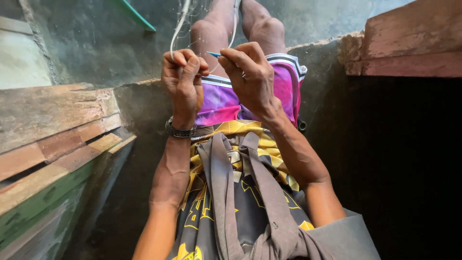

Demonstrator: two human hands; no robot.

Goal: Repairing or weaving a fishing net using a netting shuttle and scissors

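Observation:
My left hand [183,79] is closed around a thin white cord [177,30] and fine netting that runs up and away from me. A watch sits on that wrist. My right hand [250,72] pinches a small blue needle-like tool [214,54] between thumb and fingers, its tip pointing toward the left hand. The two hands are close together above my lap, over purple and pink shorts [226,98]. More white cord [234,26] hangs past my knees.
A worn wooden bench or plank edge [57,130] runs along the left. A reddish wooden ledge [409,43] sits at upper right above a dark gap. A grey cloth [260,192] drapes over my yellow and black shirt. A green stick [137,15] lies on the concrete floor.

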